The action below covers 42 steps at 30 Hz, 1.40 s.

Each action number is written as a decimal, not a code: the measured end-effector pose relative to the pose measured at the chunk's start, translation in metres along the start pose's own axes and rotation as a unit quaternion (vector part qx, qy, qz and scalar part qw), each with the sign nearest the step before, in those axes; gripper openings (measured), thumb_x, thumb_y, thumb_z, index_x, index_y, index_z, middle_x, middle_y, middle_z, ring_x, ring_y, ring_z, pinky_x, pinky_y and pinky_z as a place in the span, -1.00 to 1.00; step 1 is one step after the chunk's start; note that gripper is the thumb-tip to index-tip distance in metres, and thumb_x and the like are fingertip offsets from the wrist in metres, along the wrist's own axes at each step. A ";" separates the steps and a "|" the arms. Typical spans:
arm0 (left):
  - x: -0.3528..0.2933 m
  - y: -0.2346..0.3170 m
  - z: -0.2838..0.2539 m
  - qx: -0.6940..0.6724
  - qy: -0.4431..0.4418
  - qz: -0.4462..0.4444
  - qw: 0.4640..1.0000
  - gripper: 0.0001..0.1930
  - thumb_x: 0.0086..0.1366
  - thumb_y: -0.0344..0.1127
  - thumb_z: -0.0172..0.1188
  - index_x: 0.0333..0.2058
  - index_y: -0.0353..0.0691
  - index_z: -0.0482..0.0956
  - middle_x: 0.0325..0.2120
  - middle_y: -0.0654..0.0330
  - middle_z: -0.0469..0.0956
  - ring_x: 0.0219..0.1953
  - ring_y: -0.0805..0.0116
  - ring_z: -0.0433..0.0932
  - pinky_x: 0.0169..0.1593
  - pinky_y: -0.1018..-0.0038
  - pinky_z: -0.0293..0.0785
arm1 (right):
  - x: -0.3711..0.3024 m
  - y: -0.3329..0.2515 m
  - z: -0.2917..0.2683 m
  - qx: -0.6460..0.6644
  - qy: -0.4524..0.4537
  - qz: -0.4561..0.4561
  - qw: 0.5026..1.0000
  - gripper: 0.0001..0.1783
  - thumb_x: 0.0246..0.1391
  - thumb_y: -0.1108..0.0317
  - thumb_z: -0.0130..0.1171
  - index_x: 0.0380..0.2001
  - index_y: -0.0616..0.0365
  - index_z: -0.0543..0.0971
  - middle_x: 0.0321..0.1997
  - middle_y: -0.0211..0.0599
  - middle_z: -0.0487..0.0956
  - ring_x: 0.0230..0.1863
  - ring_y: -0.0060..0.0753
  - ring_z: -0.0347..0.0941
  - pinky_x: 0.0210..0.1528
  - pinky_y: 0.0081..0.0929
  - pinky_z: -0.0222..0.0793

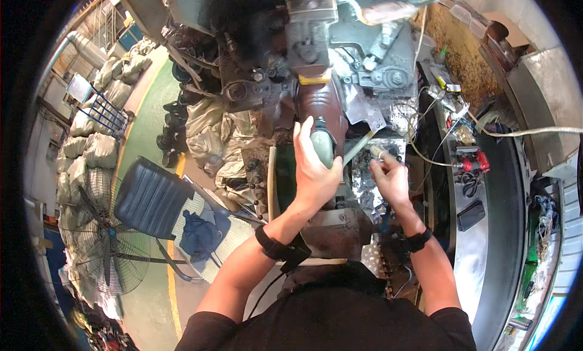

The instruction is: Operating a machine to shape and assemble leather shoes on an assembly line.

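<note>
A dark brown leather shoe upper (320, 105) sits toe-away in the machine, on a pale green shoe last (323, 148). My left hand (313, 172) is wrapped round the heel end, fingers along its left side and thumb on the right. To its right, my right hand (390, 178) is closed, fingers curled together; a small pale tip shows at them, too blurred to name. A light green strip (358, 147) slants between the shoe and my right hand. Above the shoe stands the metal head (311, 44) of the machine, with a yellow piece (314, 78) against the toe.
A black-backed chair (155, 196) with dark blue cloth stands at left, near a large floor fan (106, 229) and stacked sacks (100, 150). On the right, a bench holds a red tool (473, 162), a black phone (470, 215) and scissors (469, 184). A hose (528, 131) crosses there.
</note>
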State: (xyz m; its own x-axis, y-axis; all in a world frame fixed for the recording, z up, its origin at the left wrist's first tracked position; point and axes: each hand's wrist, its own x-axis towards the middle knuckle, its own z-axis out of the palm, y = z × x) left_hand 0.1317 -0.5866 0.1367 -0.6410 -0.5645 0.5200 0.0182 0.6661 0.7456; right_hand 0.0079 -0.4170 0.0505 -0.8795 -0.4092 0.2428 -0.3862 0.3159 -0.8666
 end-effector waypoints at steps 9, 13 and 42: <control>-0.001 -0.004 0.007 -0.049 -0.006 -0.006 0.999 -0.03 0.05 -0.59 0.36 0.41 -0.24 0.03 0.19 0.01 0.30 0.22 0.22 0.35 0.33 0.31 0.25 | 0.003 -0.010 -0.007 0.043 -0.011 0.000 0.999 -0.74 0.20 0.34 0.24 -0.15 0.30 0.65 -0.62 -0.09 0.58 -0.67 -0.33 0.50 -0.53 -0.35 0.38; -0.002 -0.005 0.006 -0.080 -0.008 -0.029 0.996 -0.04 0.07 -0.63 0.34 0.42 -0.21 0.02 0.15 0.06 0.34 0.18 0.26 0.38 0.30 0.34 0.29 | -0.001 -0.014 -0.008 0.076 -0.015 0.011 0.997 -0.73 0.23 0.35 0.23 -0.06 0.26 0.66 -0.52 -0.28 0.70 -0.62 -0.76 0.39 -0.53 -0.57 0.32; -0.002 0.000 0.004 -0.044 -0.001 -0.040 0.998 -0.02 0.02 -0.53 0.40 0.39 -0.26 0.05 0.14 0.04 0.35 0.16 0.23 0.40 0.29 0.33 0.31 | 0.001 -0.014 -0.009 0.109 -0.012 0.015 0.994 -0.75 0.26 0.37 0.19 -0.11 0.33 0.65 -0.47 -0.19 0.73 -0.49 -0.64 0.61 -0.40 -0.56 0.52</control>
State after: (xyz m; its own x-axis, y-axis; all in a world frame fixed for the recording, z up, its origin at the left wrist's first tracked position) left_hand 0.1299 -0.5836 0.1342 -0.6442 -0.6134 0.4569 0.0336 0.5741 0.8181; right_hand 0.0101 -0.4142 0.0666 -0.8821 -0.4230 0.2073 -0.2884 0.1371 -0.9476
